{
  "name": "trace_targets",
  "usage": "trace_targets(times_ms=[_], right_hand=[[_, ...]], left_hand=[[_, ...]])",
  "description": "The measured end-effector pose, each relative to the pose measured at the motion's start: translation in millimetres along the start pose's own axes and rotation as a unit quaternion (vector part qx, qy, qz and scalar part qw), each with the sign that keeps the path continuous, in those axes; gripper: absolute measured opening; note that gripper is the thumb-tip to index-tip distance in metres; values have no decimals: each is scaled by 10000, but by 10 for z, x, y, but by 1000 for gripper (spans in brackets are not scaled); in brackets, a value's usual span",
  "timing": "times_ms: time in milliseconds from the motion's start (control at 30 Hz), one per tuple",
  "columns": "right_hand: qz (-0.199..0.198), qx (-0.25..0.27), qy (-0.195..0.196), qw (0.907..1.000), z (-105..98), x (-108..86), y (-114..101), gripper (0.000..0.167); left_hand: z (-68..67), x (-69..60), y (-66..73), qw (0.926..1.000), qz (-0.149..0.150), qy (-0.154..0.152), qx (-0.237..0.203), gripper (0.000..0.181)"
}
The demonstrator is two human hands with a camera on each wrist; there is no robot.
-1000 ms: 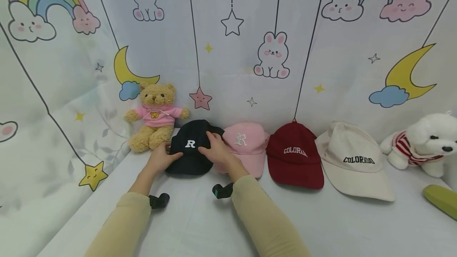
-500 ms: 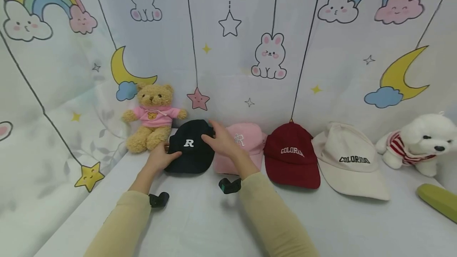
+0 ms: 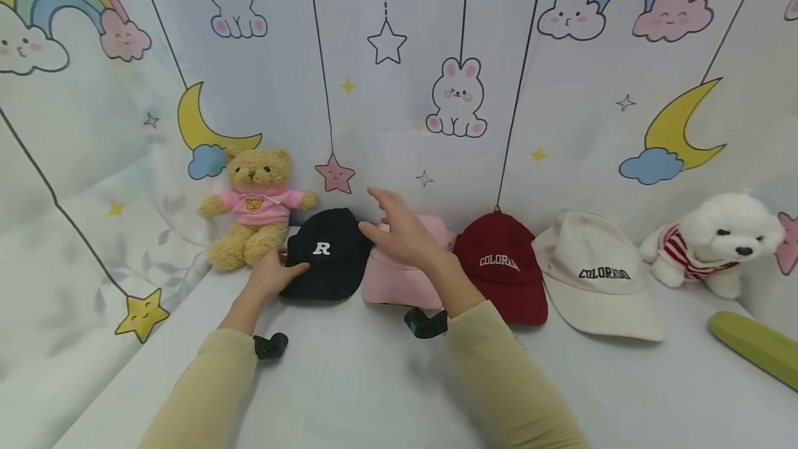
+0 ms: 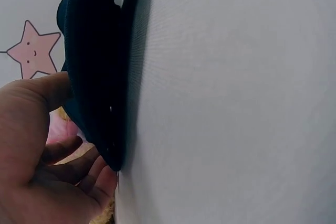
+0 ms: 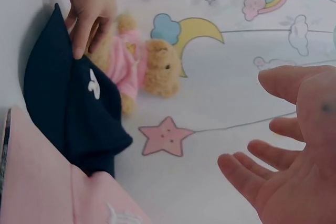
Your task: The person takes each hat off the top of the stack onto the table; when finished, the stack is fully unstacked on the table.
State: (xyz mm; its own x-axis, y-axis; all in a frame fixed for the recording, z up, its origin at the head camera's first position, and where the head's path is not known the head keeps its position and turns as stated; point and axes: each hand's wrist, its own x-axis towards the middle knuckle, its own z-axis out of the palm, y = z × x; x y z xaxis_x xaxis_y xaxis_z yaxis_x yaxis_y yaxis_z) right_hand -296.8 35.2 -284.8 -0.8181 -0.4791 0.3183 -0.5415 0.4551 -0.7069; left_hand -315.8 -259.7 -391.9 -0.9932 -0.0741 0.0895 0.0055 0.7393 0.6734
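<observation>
In the head view, a black baseball cap (image 3: 333,265) with a white R sits on the white surface. My left hand (image 3: 269,277) grips its left side, thumb on the front and the other fingers at its edge. In the left wrist view, the cap's dark brim (image 4: 100,66) lies beside the thumb. My right hand (image 3: 405,233) is raised in front of a pink cap (image 3: 399,286), partly covering it. Its fingers are spread with nothing between them; the right wrist view shows this hand (image 5: 299,145) apart from both caps.
A teddy bear (image 3: 255,203) in a pink hoodie sits left of the black cap. To the right stand a dark red cap (image 3: 499,289), a cream cap (image 3: 598,303) and a white plush dog (image 3: 717,241). A green object (image 3: 757,345) lies at the right edge.
My right hand has let go of the black cap and moved right and up, fingers spreading. My left hand has stayed at the cap's left side. The head view has shifted slightly right.
</observation>
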Motion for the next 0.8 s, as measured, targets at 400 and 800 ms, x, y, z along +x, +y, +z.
trace_targets(times_ms=[400,800], right_hand=[[-167,-66,157,9997,-335,-303,-81,68],[-1144,-403,937,9882,-606,-627,7,56]], left_hand=[[-118,-107,205,9971,591,462,-131,70],[-123,-368,686,9662,2253,1048,-687,57]])
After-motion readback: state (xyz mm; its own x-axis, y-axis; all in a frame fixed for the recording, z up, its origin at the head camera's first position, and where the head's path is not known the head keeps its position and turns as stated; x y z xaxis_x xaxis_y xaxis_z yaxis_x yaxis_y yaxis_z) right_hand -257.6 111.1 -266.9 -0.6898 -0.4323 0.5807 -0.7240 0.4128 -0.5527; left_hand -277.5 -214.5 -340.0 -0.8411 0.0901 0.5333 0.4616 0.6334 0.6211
